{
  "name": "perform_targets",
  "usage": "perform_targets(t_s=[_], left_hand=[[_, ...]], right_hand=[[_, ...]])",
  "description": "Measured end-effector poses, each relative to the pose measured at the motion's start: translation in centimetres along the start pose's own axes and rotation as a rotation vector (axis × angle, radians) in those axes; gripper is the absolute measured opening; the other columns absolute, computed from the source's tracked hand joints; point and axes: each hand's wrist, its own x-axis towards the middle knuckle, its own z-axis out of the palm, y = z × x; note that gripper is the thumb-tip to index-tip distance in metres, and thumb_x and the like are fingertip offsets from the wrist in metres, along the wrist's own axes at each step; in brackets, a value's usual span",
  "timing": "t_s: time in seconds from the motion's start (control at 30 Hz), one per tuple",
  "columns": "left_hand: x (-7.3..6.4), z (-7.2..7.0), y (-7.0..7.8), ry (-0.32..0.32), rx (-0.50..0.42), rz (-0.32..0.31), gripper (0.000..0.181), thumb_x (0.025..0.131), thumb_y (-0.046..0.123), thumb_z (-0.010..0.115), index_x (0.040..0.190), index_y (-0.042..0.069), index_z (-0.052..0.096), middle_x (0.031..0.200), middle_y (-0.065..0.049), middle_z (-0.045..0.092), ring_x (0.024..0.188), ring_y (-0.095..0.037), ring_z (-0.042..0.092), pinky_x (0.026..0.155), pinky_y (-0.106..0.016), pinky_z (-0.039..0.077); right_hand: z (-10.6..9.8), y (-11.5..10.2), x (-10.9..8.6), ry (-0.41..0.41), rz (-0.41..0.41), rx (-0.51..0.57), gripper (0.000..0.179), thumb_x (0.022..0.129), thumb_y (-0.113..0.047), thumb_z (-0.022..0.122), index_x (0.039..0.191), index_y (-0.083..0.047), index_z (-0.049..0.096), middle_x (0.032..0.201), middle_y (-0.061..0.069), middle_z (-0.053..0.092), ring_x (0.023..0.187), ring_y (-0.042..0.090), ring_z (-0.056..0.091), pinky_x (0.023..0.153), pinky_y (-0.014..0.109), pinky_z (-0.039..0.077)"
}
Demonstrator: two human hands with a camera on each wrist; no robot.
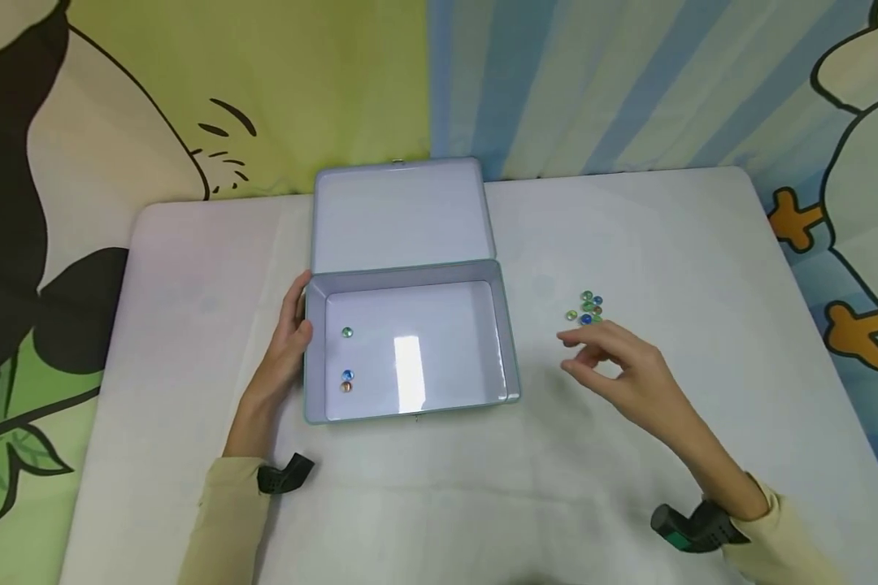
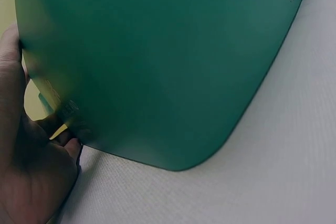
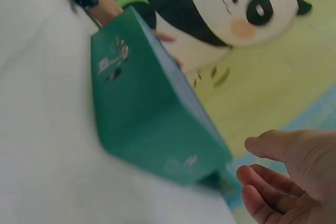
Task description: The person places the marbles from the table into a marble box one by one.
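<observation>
In the middle of the head view a shallow box [image 1: 454, 349] stands open on a white table [image 1: 446, 504], its lid [image 1: 398, 219] laid back behind it toward the top of the frame. The inside is pale grey, with a bright patch of reflected light on the floor; both wrist views show the outside green. Three marbles lie in the left part of the box: a green marble [image 1: 347, 332] by itself higher up, and below it a blue marble [image 1: 347, 374] just above an orange marble [image 1: 346, 387]. The left hand [image 1: 285, 349] touches the outside of the box at left of centre, thumb and fingers apart; whether they curl round the wall I cannot tell. At right of centre, the right hand [image 1: 622, 370] is above the table, with a gap between thumb and forefinger. Just above that hand in the frame, a loose cluster of marbles [image 1: 588, 307], green, blue and orange, sits on the table, its lower edge close to the knuckles. Beige sleeves [image 1: 227, 512] come in from the bottom, and a black device [image 1: 284, 474] is worn at each wrist. A printed cloth [image 1: 322, 81] fills the top of the frame; a panda [image 3: 252, 9] shows on it at the upper right of the right wrist view.
</observation>
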Motion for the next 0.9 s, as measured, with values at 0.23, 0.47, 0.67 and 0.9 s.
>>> perform_targets(t_s=[0.23, 0.47, 0.67, 0.9], left_hand=[[-0.1, -0.1, 0.1, 0.007, -0.017, -0.01, 0.079, 0.09, 0.061, 0.056, 0.153, 0.037, 0.015, 0.152, -0.007, 0.025, 0.134, -0.023, 0.027, 0.104, -0.043, 0.019], [-0.1, 0.2, 0.0, 0.005, -0.025, -0.009, 0.08, 0.089, 0.061, 0.057, 0.153, 0.037, 0.015, 0.153, -0.005, 0.025, 0.135, -0.021, 0.026, 0.104, -0.041, 0.02], [-0.1, 0.2, 0.0, 0.006, -0.033, -0.005, 0.08, 0.089, 0.061, 0.057, 0.153, 0.037, 0.015, 0.153, -0.006, 0.025, 0.134, -0.022, 0.026, 0.104, -0.04, 0.019], [-0.1, 0.3, -0.1, 0.009, -0.027, -0.003, 0.08, 0.089, 0.062, 0.057, 0.153, 0.037, 0.015, 0.152, -0.007, 0.026, 0.133, -0.023, 0.028, 0.103, -0.04, 0.02]], right_hand=[[0.0, 3.7, -5.5, 0.109, 0.224, 0.063, 0.038, 0.081, 0.008, 0.071, 0.117, -0.002, 0.067, 0.104, -0.009, 0.065, 0.084, -0.004, 0.06, 0.079, 0.005, 0.045], [0.4, 5.3, -7.2, 0.152, 0.279, 0.104, 0.036, 0.083, 0.008, 0.07, 0.117, -0.001, 0.067, 0.103, -0.005, 0.066, 0.084, -0.004, 0.062, 0.076, 0.007, 0.046], [1.1, 5.9, -6.9, 0.151, 0.249, 0.153, 0.036, 0.082, 0.011, 0.068, 0.117, 0.001, 0.066, 0.104, -0.001, 0.068, 0.086, -0.004, 0.063, 0.078, 0.007, 0.047], [1.4, 6.5, -4.3, 0.17, 0.229, 0.131, 0.033, 0.083, 0.009, 0.069, 0.115, 0.002, 0.067, 0.102, 0.002, 0.067, 0.085, -0.009, 0.062, 0.074, 0.007, 0.047]])
